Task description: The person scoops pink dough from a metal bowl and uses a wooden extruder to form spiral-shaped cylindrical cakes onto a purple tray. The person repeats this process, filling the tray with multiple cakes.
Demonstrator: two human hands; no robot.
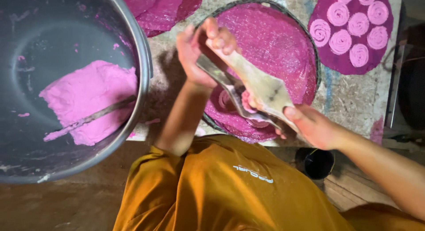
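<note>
Both hands (201, 51) (310, 125) clasp wooden press (261, 87) over purple sheet (283, 40)

The scene is viewed from a single head-worn camera, aimed steeply downward and close in. The work surface (354, 102) is seen across the wearer's lap.

Bowl (144, 67) with dough (88, 102) left of round tray (315, 58), spiral-topped sheet (349, 27) at its right.

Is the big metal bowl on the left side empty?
No, the metal bowl holds a lump of pink dough, and a thin stick lies across that dough.
</note>
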